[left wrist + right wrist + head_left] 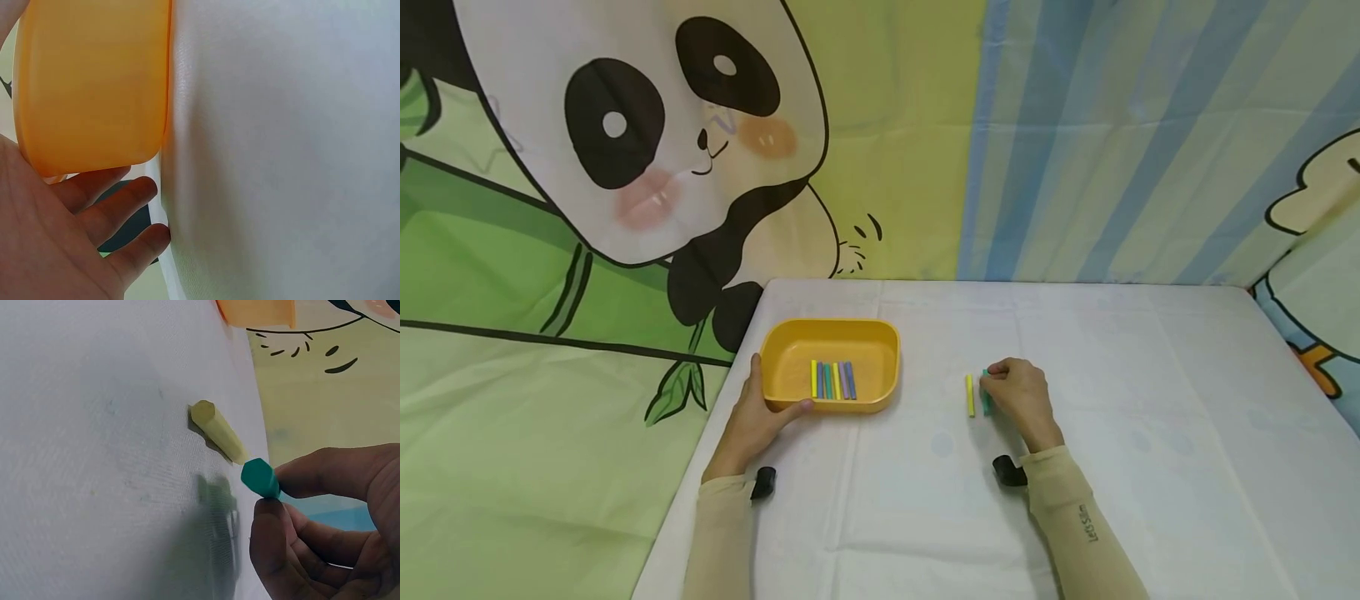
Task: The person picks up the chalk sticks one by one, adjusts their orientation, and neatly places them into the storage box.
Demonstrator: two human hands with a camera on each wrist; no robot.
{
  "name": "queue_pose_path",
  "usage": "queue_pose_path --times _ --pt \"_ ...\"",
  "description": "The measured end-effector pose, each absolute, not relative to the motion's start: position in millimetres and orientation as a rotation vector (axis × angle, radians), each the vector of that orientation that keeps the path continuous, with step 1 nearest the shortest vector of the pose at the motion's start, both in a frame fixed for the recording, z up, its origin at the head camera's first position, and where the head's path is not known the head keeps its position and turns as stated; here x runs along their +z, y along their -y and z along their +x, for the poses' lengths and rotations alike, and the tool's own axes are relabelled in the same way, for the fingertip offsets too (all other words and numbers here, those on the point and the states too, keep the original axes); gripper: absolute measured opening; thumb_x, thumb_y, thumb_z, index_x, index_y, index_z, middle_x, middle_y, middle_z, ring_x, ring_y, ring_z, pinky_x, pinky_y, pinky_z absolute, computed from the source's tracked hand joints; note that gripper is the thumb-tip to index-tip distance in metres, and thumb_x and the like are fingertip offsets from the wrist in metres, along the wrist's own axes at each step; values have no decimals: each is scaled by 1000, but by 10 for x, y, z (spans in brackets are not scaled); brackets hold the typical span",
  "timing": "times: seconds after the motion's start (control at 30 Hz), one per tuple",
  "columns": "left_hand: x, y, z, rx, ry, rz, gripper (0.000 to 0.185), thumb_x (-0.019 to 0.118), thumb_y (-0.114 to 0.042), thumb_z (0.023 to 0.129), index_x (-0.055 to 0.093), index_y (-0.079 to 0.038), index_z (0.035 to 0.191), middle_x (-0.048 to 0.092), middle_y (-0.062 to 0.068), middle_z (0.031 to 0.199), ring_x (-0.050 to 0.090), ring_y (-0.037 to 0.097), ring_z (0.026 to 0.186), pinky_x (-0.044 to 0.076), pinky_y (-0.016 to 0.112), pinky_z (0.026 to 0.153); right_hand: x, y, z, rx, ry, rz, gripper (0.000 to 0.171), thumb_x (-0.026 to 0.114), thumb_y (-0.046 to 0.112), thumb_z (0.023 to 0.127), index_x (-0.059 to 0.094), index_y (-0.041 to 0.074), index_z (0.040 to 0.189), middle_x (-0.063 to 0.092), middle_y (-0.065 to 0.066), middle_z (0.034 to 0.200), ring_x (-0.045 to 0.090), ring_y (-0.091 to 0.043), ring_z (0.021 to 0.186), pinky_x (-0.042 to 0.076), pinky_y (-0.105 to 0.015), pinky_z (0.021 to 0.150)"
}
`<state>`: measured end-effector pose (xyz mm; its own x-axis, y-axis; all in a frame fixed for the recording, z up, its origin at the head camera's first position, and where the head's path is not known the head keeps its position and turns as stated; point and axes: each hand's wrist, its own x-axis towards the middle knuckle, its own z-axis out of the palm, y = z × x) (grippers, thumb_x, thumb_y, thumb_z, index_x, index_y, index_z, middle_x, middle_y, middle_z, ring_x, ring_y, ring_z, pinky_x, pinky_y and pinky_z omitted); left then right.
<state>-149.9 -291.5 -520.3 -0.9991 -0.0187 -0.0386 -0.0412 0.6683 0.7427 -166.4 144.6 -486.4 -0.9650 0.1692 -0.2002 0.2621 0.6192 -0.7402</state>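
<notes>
A yellow plastic tray [887, 367] stands on the left of the table. Its near left corner is held by my left hand [756, 421], thumb on the front rim and fingers along the side. Inside lie several thin coloured sticks [833, 380] in a row: yellow, purple, green and blue. To the right of the tray, my right hand [1018, 396] pinches a green six-sided stick [259, 477] between thumb and fingers, just above the cloth. Close beside it a yellow six-sided stick [970, 396] lies on the table.
A white cloth [910, 517] covers the table. Behind the far edge hangs a printed curtain [895, 142] with a panda and stripes. Each wrist carries a small black camera [1009, 471].
</notes>
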Motion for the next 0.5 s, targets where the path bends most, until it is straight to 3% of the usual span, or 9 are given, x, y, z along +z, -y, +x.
queue_pose_path --times 0.27,0.5 --pt "-5195 2913 -1503 1272 -2840 -55 136 79 -69 74 -20 -33 159 5 15 169 14 37 152 18 62 118 -4828 -1388 -1735 -1337 -2742 322 30 66 22 91 72 4 115 72 -12 102 66 -22 82 54 -30 65" --pt "-5189 2898 -1505 1283 -2839 -54 136 80 -69 73 -19 -33 159 5 14 169 14 36 153 18 61 119 -4771 -1288 -1785 -1417 -2696 287 29 66 21 91 72 4 114 73 -11 101 71 -22 80 56 -28 65"
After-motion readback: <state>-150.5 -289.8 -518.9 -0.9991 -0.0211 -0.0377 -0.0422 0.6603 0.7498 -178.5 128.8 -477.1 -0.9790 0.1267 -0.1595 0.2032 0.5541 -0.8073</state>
